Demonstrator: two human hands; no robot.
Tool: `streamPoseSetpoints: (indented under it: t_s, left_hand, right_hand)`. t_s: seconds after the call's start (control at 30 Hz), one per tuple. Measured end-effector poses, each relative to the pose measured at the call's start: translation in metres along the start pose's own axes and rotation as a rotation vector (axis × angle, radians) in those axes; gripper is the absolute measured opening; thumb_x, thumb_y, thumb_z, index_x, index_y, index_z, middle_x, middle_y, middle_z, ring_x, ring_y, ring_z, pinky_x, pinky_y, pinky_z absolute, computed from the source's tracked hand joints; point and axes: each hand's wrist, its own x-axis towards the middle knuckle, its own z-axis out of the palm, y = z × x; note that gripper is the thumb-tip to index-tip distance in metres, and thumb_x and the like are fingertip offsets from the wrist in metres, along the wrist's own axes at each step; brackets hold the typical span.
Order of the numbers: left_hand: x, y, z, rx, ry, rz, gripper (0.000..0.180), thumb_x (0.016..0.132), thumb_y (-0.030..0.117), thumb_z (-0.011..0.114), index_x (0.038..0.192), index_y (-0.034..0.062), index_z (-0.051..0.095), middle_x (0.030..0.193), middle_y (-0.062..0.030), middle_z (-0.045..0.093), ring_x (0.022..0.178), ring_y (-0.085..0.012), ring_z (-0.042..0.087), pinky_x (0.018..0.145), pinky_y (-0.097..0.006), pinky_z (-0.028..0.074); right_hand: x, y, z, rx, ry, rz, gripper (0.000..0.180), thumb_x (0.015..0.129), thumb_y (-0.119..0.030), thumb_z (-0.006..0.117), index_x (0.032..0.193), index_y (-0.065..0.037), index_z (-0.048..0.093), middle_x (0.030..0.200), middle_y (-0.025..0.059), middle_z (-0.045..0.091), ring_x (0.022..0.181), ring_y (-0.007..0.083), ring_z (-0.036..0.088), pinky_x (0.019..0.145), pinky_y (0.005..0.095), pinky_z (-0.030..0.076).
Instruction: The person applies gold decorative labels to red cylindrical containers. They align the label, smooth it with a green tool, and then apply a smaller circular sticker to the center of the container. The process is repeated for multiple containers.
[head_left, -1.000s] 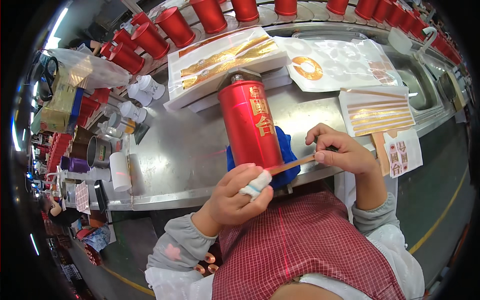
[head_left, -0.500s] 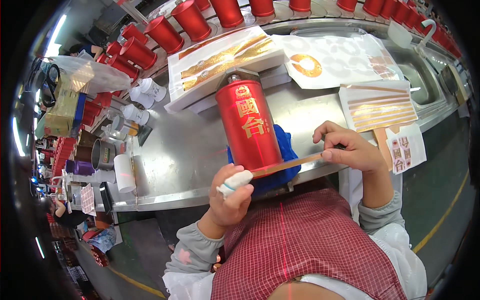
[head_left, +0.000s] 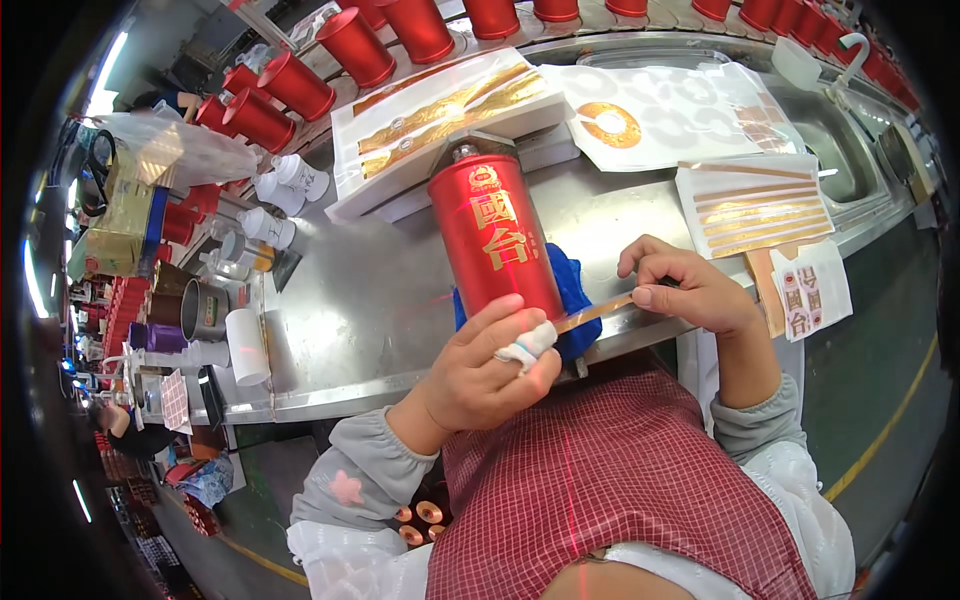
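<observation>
The left hand [head_left: 490, 370] reaches up and rightward from the lower left, back of the hand showing, fingers bent against the low end of the red bottle [head_left: 490, 240]. A white wrap [head_left: 525, 345] covers one of its digits. Its grip is partly closed at the bottle's base; whether it also pinches the strip [head_left: 600, 312] there, I cannot tell. The right hand [head_left: 695, 290] rises from a steep forearm, wrist turned leftward. Its grip is closed, thumb and forefinger pinching the strip's outer end, the remaining fingers curled. The strip runs between the two hands, slanting up to the right. The bottle leans away, neck toward the far side, by a blue cloth [head_left: 575, 290] at the near edge of the desk [head_left: 330, 330].
</observation>
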Motion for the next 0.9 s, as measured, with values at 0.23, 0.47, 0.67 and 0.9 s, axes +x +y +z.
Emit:
streamPoseSetpoints:
  t_s: [0.23,0.47,0.67,0.9]
  left_hand:
    - [-0.026,0.005,-0.007,0.086,0.095,-0.019,0.024,0.072,0.003,0.073,0.093,0.012,0.067,0.105,-0.0118,0.063,0.105,-0.0273,0.055,0.086,-0.046,0.048]
    - [-0.009,0.001,-0.007,0.271,-0.003,0.089,0.015,0.074,0.015,0.069,0.085,0.0216,0.063,0.089,0.0077,0.062,0.1,-0.0179,0.052,0.076,-0.032,0.044]
    - [-0.006,0.003,0.0,0.362,0.003,0.106,0.021,0.065,0.016,0.07,0.081,0.026,0.061,0.09,0.0095,0.057,0.096,-0.0159,0.048,0.074,-0.029,0.042]
    - [-0.002,0.002,-0.001,0.314,-0.068,0.143,0.02,0.066,0.013,0.069,0.081,0.0243,0.063,0.094,0.0057,0.053,0.094,-0.0158,0.047,0.075,-0.029,0.042]
  right_hand:
    - [-0.007,-0.005,-0.009,-0.047,0.001,-0.058,0.022,0.09,-0.023,0.065,0.081,-0.003,0.06,0.107,0.0039,0.051,0.093,0.011,0.046,0.081,0.0247,0.038]
    - [-0.006,0.001,-0.004,-0.03,0.026,0.012,0.022,0.091,-0.023,0.063,0.082,-0.003,0.06,0.107,0.0044,0.052,0.094,0.0123,0.047,0.082,0.0257,0.038]
    - [-0.001,0.002,-0.005,-0.059,0.035,-0.035,0.024,0.091,-0.023,0.063,0.082,-0.001,0.059,0.104,0.0045,0.052,0.093,0.0125,0.047,0.081,0.0255,0.039]
    - [0.0,0.006,-0.006,-0.02,0.02,0.014,0.022,0.091,-0.022,0.063,0.084,-0.001,0.061,0.103,0.0041,0.052,0.092,0.0131,0.048,0.081,0.026,0.041]
